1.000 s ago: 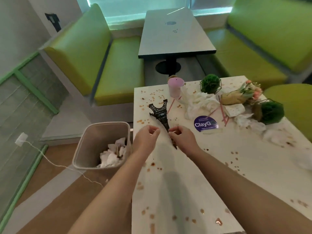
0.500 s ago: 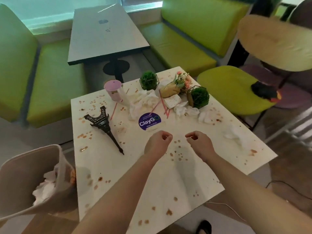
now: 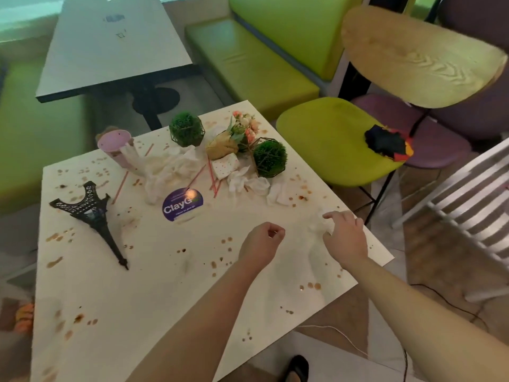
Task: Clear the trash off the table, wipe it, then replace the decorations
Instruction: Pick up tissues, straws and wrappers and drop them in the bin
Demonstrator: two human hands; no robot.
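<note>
Head view: right hand (image 3: 344, 238) fingers pinch crumpled tissue (image 3: 319, 224); left hand (image 3: 261, 241) fingers curled, empty.

A white square table (image 3: 170, 293) is carrying brown splatter stains across most of its surface. A black Eiffel Tower model (image 3: 92, 216) is lying on its side near the left edge. A purple round sticker (image 3: 182, 204) is sitting flat near the centre. Crumpled white tissues (image 3: 165, 169) and pink straws (image 3: 212, 175) are lying along the far side, beside a pink cup (image 3: 115, 147), two green ball plants in wire frames (image 3: 186, 129) (image 3: 269, 158) and a flower bouquet (image 3: 234, 136) (tipped over). One more tissue (image 3: 319, 224) is lying near the right edge
</note>
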